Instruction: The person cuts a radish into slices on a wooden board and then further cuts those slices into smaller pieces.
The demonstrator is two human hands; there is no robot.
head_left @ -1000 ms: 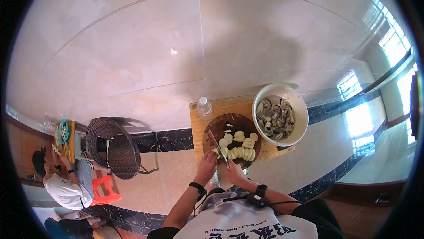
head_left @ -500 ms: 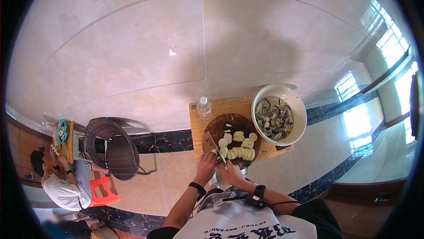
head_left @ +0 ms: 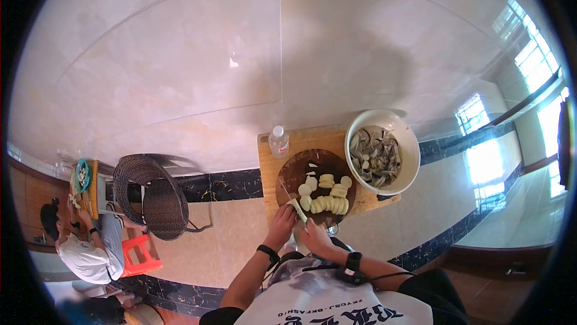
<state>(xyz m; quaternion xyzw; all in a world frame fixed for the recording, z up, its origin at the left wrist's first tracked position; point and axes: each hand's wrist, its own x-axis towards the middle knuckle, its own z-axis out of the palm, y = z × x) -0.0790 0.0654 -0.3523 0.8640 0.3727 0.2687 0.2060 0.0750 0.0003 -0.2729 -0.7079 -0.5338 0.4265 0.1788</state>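
My right hand (head_left: 317,238) is closed round the handle of a kitchen knife (head_left: 299,210), its blade slanting up and left over the near-left edge of a round dark chopping board (head_left: 294,172). Right beside the blade, my left hand (head_left: 280,227) is closed at the board's edge. Its fingertips press on a pale vegetable piece, mostly hidden by the fingers and blade. Pale round vegetable slices (head_left: 329,205) lie in a fanned row on the board, with several more slices (head_left: 326,180) behind them. Small white scraps (head_left: 311,166) lie near its far side.
The board rests on a wooden table (head_left: 267,172) against the tiled wall. A clear bottle (head_left: 278,142) stands back left; a white basin (head_left: 412,157) of cut vegetable strips in liquid stands right. Further left are a wicker chair (head_left: 165,205), a red stool (head_left: 141,255) and a person (head_left: 90,259) working at another table.
The knife blade has turned slightly, showing a paler, broader face beside my left fingers. Both hands stay almost in place, and the view has shifted a little.
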